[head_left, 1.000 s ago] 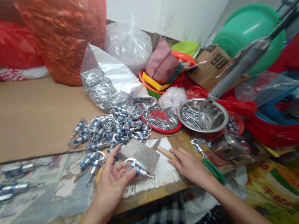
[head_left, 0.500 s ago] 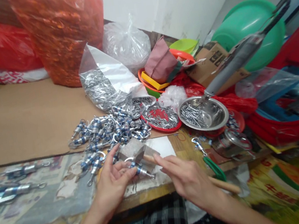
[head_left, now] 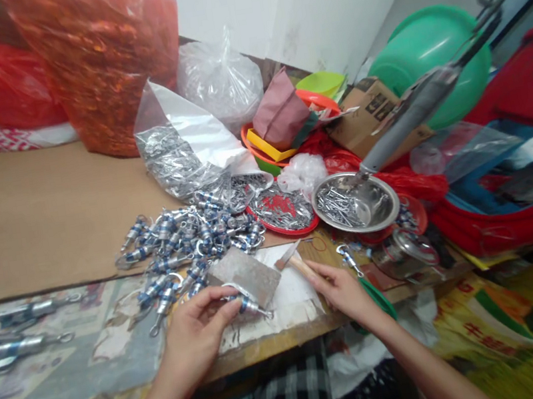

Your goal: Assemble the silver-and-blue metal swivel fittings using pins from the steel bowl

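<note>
My left hand (head_left: pixel 209 320) pinches a small silver-and-blue metal cylinder with an eye at its end (head_left: pixel 250 304) between thumb and fingers. This piece is at the near edge of a flat grey metal block (head_left: pixel 248 275). In my right hand (head_left: pixel 344 288) is a hammer by its wooden handle (head_left: pixel 302 266). Its metal head (head_left: pixel 288 256) is raised to the right of the block, apart from the piece. A heap of similar silver-and-blue pieces (head_left: pixel 175 234) with hooks and rings lies behind my left hand.
A steel bowl (head_left: pixel 383 204) of metal pins and a red tray (head_left: pixel 296 227) of small metal parts stand behind. More cylinders (head_left: pixel 26 342) lie at left. One piece (head_left: pixel 349 259) and a green-handled tool (head_left: pixel 380 296) are right of my right hand.
My right hand has moved right, drawing the hammer head away from the block and the held piece. My left hand keeps its pinch in nearly the same place.
</note>
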The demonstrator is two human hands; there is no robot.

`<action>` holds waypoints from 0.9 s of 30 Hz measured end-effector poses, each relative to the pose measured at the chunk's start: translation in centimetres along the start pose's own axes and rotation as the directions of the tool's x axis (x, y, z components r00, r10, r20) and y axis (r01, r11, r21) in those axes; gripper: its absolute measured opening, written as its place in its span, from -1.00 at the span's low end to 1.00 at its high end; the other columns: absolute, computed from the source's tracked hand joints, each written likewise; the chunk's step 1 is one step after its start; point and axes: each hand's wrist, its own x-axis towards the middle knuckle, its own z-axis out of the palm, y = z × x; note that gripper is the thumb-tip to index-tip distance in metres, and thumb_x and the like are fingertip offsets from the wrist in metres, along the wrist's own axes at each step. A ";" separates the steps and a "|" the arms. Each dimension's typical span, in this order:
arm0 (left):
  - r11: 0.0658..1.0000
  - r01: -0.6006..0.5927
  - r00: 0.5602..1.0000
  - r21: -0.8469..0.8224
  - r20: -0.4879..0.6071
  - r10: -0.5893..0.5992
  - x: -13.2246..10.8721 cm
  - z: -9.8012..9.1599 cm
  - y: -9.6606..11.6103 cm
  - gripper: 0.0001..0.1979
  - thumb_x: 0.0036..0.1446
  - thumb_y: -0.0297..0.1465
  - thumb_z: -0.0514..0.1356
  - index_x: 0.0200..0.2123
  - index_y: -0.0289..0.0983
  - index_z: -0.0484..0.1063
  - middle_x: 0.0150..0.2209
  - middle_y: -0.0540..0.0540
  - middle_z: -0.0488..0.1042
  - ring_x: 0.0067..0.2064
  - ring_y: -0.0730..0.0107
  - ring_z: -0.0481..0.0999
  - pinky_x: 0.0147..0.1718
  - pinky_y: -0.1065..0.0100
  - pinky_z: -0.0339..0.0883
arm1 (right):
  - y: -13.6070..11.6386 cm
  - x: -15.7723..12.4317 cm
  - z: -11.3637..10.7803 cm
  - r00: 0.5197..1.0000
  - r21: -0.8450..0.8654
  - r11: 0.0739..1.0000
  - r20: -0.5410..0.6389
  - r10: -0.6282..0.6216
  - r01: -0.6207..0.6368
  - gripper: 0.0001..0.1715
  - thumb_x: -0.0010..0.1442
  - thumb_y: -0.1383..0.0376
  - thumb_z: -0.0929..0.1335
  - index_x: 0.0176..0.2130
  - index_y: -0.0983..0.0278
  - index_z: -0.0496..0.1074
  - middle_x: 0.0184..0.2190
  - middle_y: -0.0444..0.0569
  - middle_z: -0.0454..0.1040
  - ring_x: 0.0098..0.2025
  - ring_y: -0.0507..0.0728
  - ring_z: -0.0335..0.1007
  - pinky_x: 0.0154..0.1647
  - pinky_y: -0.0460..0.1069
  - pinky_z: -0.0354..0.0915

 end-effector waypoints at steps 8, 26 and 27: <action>0.755 -0.469 0.850 0.458 0.002 0.527 0.3 -0.3 0.4 -0.89 -0.04 -0.38 0.17 -0.43 -0.21 0.51 -0.32 -0.08 0.38 -0.23 0.32 0.41 -0.23 0.31 0.28 | 2.8 5.7 0.3 0.997 -0.551 0.834 -0.044 -0.059 0.025 -0.66 0.14 0.49 0.14 -0.23 0.36 0.44 -0.24 0.11 0.45 -0.18 0.13 0.33 -0.17 -0.04 0.18; 0.856 -0.380 0.916 0.351 0.015 0.401 0.0 -0.3 0.8 -0.88 -0.07 -0.35 0.19 -0.45 -0.15 0.55 -0.43 -0.02 0.49 -0.36 0.36 0.46 -0.35 0.40 0.30 | 4.4 7.0 -0.8 0.999 -0.778 0.628 -0.008 -0.045 0.022 -0.74 0.17 0.42 0.15 -0.20 0.29 0.35 -0.29 0.02 0.45 -0.29 0.11 0.35 -0.40 -0.06 0.08; 0.857 -0.378 0.917 0.351 0.016 0.398 0.0 -0.4 0.8 -0.88 -0.07 -0.35 0.19 -0.45 -0.15 0.55 -0.43 -0.03 0.49 -0.36 0.36 0.46 -0.35 0.40 0.30 | 4.5 7.0 -0.8 0.999 -0.784 0.620 -0.003 -0.053 0.030 -0.74 0.17 0.42 0.15 -0.20 0.29 0.35 -0.32 0.02 0.45 -0.31 0.11 0.35 -0.40 -0.06 0.07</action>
